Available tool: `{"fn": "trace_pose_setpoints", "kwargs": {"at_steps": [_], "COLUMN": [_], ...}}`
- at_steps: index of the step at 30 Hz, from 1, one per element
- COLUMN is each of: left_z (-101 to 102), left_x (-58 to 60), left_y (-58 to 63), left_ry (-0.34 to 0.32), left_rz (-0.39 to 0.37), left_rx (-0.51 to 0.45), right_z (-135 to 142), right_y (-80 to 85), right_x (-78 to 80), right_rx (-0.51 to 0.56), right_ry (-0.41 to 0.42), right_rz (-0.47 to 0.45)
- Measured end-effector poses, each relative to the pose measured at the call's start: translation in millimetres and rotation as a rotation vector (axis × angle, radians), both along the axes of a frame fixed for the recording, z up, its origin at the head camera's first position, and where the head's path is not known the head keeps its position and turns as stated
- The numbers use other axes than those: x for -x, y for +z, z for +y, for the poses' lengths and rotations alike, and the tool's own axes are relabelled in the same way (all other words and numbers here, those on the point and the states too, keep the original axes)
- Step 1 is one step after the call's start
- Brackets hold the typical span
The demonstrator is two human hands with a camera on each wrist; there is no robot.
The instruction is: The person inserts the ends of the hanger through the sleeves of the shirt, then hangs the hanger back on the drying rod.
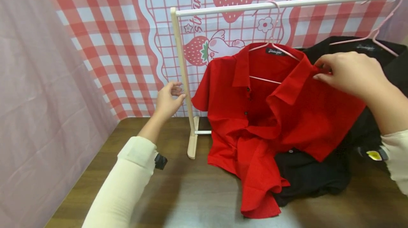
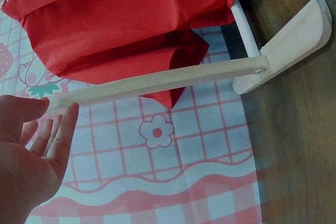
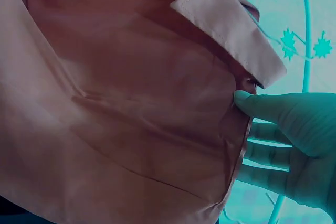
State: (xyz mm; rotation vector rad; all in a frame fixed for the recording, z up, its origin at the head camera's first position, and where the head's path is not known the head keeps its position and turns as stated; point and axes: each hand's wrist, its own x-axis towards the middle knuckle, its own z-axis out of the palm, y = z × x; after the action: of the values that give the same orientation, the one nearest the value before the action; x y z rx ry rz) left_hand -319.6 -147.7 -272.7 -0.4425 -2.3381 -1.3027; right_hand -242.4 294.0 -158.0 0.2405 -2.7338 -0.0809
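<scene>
A red short-sleeved shirt [image 1: 223,96] hangs on a pink hanger [image 1: 276,18] from the white rail, its front partly unbuttoned and its lower part bunched on the table. My right hand [image 1: 353,73] pinches the shirt's shoulder just beside the collar, thumb in front; in the right wrist view, that hand [image 3: 302,145] has its other fingers behind the cloth. Near the wooden post [image 1: 181,56] on the left, my left hand [image 1: 169,100] has loosely bent fingers with nothing between them. The left wrist view shows its fingertips right at the post [image 2: 157,82].
A black shirt [image 1: 334,49] hangs on another pink hanger [image 1: 379,29] at the right, partly behind the red one. The white rail [image 1: 223,9] spans the rack, whose wooden foot [image 1: 192,146] stands on the brown table [image 1: 178,192]. A strawberry-print cloth [image 1: 127,43] covers the back.
</scene>
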Motion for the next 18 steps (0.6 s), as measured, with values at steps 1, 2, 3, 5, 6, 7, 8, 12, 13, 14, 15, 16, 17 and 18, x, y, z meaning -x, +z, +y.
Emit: {"fn": "trace_pose_setpoints", "kwargs": {"at_steps": [1, 2, 3, 5, 6, 7, 8, 12, 13, 14, 15, 16, 17, 18], "left_z": [-1, -2, -3, -5, -6, -7, -9, -14, -16, -17, -19, -21, -23, -25], "left_x": [-1.6, -2.9, -4.6, -9.1, -11.5, -13.8, -16.2, -26.6, -29.1, -31.9, -35.0, -38.1, -41.7, -45.1], "left_y": [0.0, -0.5, -0.7, -0.6, -0.5, -0.6, -0.7, -0.3, -0.4, -0.4, -0.4, -0.7, -1.0, -1.8], "left_ry": [-0.002, -0.003, -0.003, 0.002, 0.000, 0.000, 0.000, 0.001, 0.003, 0.003, 0.003, 0.002, -0.002, -0.006], "left_rz": [0.006, 0.016, 0.024, 0.044, 0.053, 0.060, 0.069, 0.124, 0.147, 0.169, 0.192, 0.213, 0.231, 0.249], "left_rx": [0.004, 0.011, 0.019, 0.044, 0.054, 0.067, 0.082, 0.166, 0.194, 0.218, 0.241, 0.262, 0.277, 0.295], "right_z": [-1, -2, -4, -6, -8, -9, -11, -15, -17, -18, -19, -20, -21, -22], "right_y": [-1.2, -2.2, -3.1, -5.1, -6.5, -7.8, -10.0, -23.0, -26.8, -30.9, -34.8, -39.0, -43.5, -48.5], "right_x": [-2.1, -4.5, -7.2, -12.7, -15.8, -19.2, -22.6, -35.0, -37.9, -40.6, -43.4, -46.2, -49.1, -52.1], "right_rx": [0.002, 0.009, 0.017, 0.030, 0.037, 0.048, 0.057, 0.063, 0.062, 0.059, 0.057, 0.057, 0.058, 0.064], "right_ry": [0.002, 0.003, 0.003, 0.000, 0.001, 0.002, 0.011, 0.094, 0.120, 0.148, 0.172, 0.195, 0.217, 0.232], "right_rz": [0.012, 0.025, 0.040, 0.080, 0.108, 0.139, 0.181, 0.383, 0.429, 0.468, 0.496, 0.517, 0.532, 0.538]}}
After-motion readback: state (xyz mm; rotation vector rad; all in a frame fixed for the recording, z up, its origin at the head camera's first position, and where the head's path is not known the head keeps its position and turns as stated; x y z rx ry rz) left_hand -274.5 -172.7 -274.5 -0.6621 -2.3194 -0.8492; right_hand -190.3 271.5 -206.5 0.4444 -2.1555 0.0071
